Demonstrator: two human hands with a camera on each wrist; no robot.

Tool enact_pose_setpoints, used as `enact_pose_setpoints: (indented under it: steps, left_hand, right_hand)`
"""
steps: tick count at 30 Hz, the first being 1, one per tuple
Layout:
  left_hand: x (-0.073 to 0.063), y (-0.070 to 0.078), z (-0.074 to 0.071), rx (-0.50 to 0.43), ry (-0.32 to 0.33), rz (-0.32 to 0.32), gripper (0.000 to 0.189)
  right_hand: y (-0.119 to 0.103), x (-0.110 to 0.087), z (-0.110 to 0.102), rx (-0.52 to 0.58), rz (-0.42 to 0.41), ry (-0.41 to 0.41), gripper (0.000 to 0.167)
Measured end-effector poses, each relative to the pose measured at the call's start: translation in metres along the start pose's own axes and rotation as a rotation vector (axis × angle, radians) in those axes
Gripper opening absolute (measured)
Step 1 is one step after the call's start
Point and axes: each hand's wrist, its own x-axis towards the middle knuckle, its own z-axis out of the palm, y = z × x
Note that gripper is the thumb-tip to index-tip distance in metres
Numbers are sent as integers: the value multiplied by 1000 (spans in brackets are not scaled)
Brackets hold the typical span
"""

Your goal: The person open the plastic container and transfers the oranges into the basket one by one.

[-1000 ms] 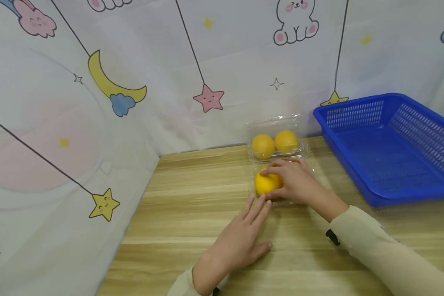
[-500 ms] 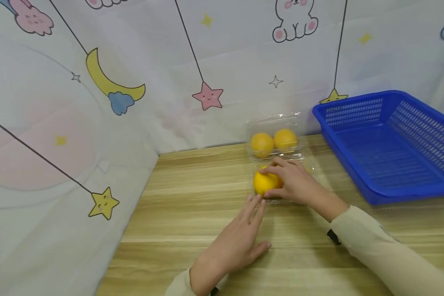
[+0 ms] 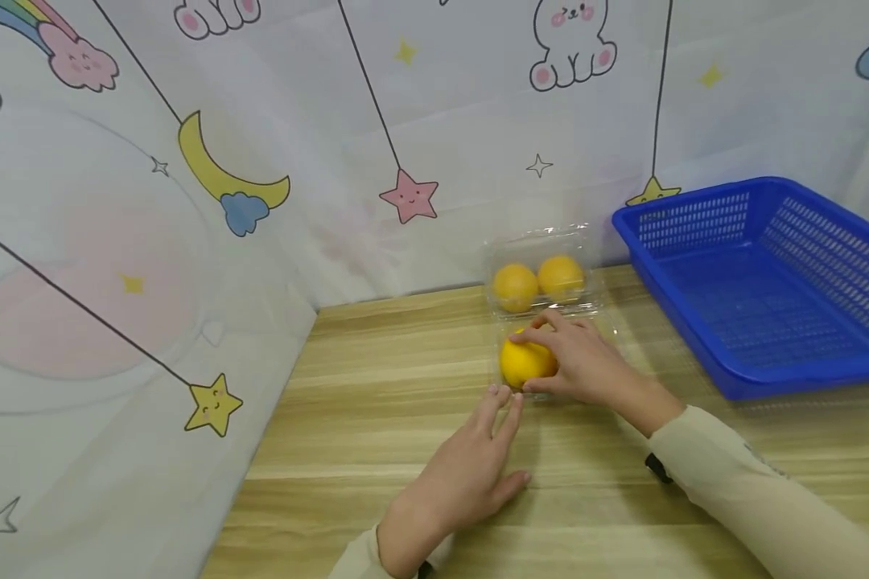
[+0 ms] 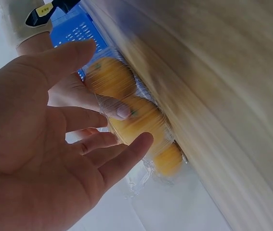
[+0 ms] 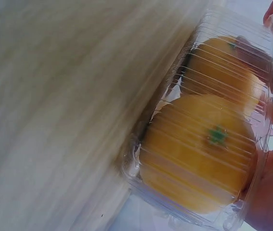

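Near clamshell box (image 3: 550, 362): clear plastic, on the wooden desk (image 3: 376, 418) towards its far edge, about midway along; an orange (image 3: 525, 362) shows inside at its left end, and the right wrist view shows two oranges behind the ribbed lid (image 5: 232, 115).
Right hand (image 3: 586, 362): lies over the near box, fingers curved round its top, thumb along its near side.
Left hand (image 3: 471, 474): flat on the desk just in front of the box, fingers straight and slightly spread, fingertips (image 3: 503, 394) at the box's near left corner; the left wrist view shows them against the plastic (image 4: 141, 139).
Far clamshell box (image 3: 539, 269): clear, directly behind the near one, at the desk's far edge against the backdrop; two oranges (image 3: 539, 281) sit side by side in it.
Basket (image 3: 695, 322): blue perforated plastic, at the desk's far right corner, well apart from the boxes.
Backdrop (image 3: 188, 241): white sheet printed with a moon, stars and rabbits, along the far and left edges.
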Motion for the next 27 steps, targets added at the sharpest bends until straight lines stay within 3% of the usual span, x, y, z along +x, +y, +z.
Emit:
enact_pose_setpoints:
  steps: [10,22,27]
  left_hand:
    - [1,2,0,-39,-16,-9,82]
    - [4,-2,-2,-136,-34,-40,83]
    - [4,-3,-1,-131,0,-19,79]
  right_hand:
    - [4,-3,8,3,46,13,60]
    - [7,0,0,16,-17,57,64]
    - [5,-1,-7,31,-50,119,65]
